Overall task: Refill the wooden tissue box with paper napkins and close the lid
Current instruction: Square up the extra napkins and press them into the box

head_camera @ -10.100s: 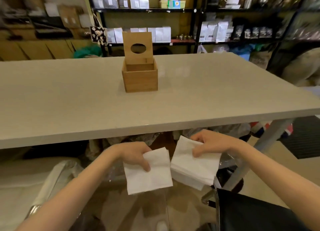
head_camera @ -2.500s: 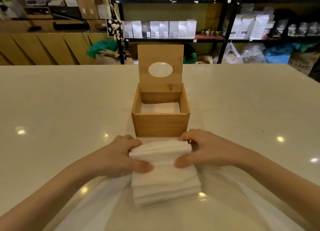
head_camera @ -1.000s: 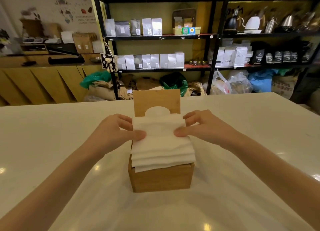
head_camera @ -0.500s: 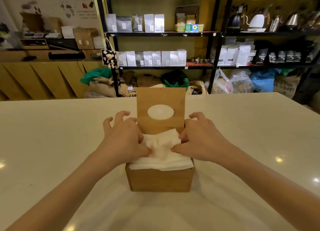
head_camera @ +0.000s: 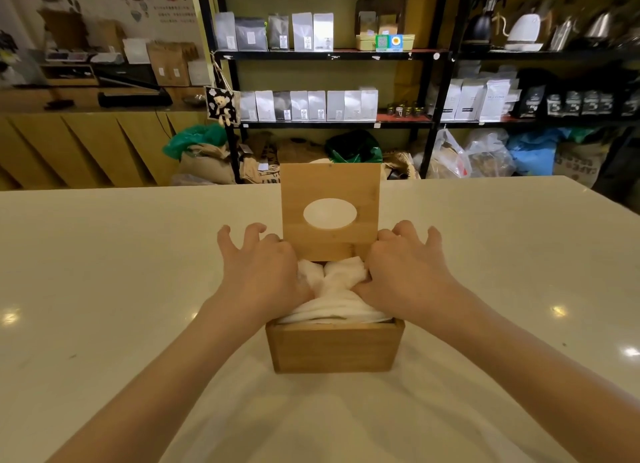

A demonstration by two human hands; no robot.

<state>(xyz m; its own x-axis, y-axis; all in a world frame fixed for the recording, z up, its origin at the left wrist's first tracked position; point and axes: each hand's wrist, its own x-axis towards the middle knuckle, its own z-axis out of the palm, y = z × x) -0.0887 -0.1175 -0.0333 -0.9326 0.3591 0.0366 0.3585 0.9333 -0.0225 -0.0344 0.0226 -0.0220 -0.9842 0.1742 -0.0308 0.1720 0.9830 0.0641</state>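
The wooden box (head_camera: 334,347) stands on the pale bench (head_camera: 104,272), near the middle and close to the person, with its lid (head_camera: 330,211) raised upright at the far edge, the oval opening facing the camera. A stack of white napkins (head_camera: 334,296) sits in the box, its top layers bunched and creased in the middle and its near edge level with or just above the box's front rim. The left hand (head_camera: 263,272) presses down on the left side of the stack, thumb and palm against the paper, while its fingers (head_camera: 254,232) splay loosely upward beside the lid's left edge. The right hand (head_camera: 403,272) mirrors it on the right side, thumb dug into the crumpled paper and the other fingers curled over the box's far right corner, next to the lid. Neither hand grips anything; both are spread and pushing flat on the napkins. Both bare forearms reach in from the bottom corners of the view. Behind the bench, black shelves (head_camera: 332,53) carry rows of white and grey pouches (head_camera: 308,105), with kettles (head_camera: 523,27) on the upper right and sacks and bags on the floor below.
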